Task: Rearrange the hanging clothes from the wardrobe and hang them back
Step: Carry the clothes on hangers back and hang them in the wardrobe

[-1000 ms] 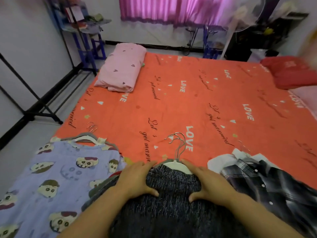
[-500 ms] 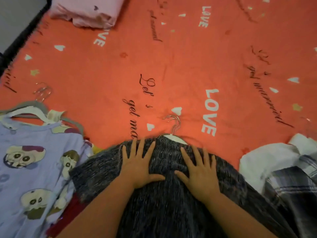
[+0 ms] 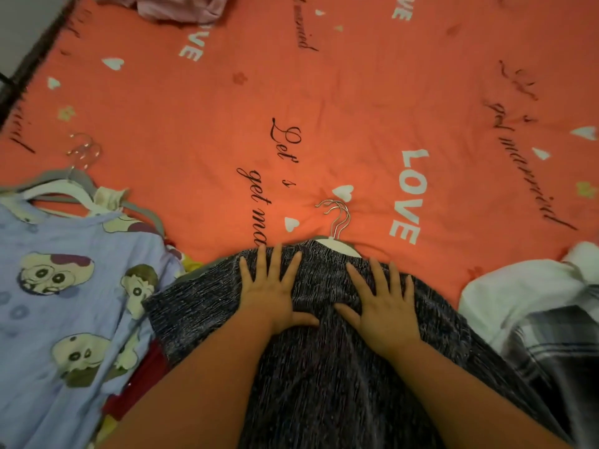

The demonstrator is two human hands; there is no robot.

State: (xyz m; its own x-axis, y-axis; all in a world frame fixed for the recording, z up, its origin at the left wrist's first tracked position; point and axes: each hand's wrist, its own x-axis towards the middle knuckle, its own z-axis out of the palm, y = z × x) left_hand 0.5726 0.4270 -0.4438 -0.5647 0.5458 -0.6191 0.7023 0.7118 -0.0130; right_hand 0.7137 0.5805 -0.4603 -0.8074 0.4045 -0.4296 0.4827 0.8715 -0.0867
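A dark grey marled knit garment point(image 3: 324, 367) lies flat on the orange bedsheet printed with "LOVE" and white hearts point(image 3: 356, 108), at the 6 o'clock edge of the view. Its white hanger with silver wire hooks point(image 3: 337, 228) pokes out toward 12 o'clock. The left hand point(image 3: 272, 293) and right hand point(image 3: 382, 312) press flat on the knit side by side, fingers straight and spread, grasping nothing. At 9 o'clock lies a lilac cartoon-print shirt point(image 3: 64, 303) on grey and white hangers point(image 3: 64, 192). At 3 o'clock sit a white garment point(image 3: 512, 293) and a black-and-white plaid shirt point(image 3: 557, 348). A pink bundle of cloth point(image 3: 175, 8) shows at 11 o'clock.
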